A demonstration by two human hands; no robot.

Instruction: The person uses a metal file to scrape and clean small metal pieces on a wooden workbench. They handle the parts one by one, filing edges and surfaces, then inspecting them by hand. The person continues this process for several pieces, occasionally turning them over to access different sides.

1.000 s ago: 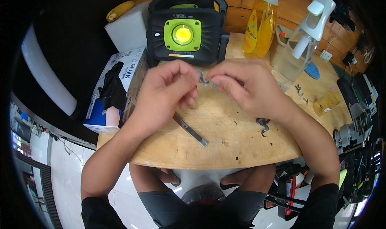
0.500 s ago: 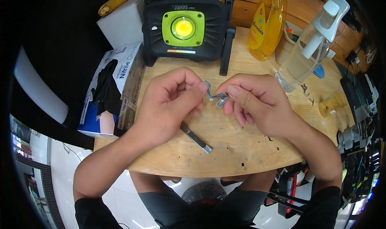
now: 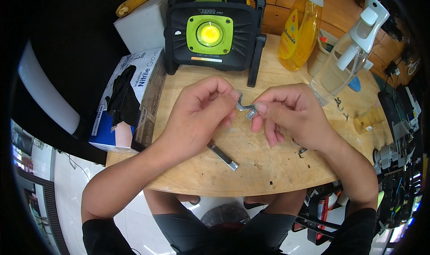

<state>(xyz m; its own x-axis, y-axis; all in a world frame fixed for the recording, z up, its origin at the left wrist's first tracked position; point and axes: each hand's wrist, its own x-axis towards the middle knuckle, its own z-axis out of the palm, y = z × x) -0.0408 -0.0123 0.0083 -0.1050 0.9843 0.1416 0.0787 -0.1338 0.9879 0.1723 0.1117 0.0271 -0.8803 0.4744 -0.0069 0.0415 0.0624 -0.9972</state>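
Between my two hands is a small bent strip of grey metal [image 3: 244,107], zigzag-shaped, with a squarish end. My left hand [image 3: 197,109] pinches its upper left end between thumb and forefinger. The thumb and forefinger of my right hand [image 3: 298,114] close on its other end, the remaining fingers loosely curled. On the wooden table [image 3: 201,179] below lies a narrow silver metal bar [image 3: 224,156], its far end near my left wrist. A small dark curved piece [image 3: 302,152] rests beneath my right wrist.
A work lamp [image 3: 210,35] glows at the back. To the left stand a glove box [image 3: 148,89] and a white box [image 3: 141,26] bearing a banana. At back right are a yellow liquid bottle [image 3: 300,35], a clear spray bottle [image 3: 336,76] and small metal hooks [image 3: 339,103].
The whole view has shifted slightly. My hands still hold the bent metal strip, which is turned a little, and more of the dark curved piece shows under my right wrist.
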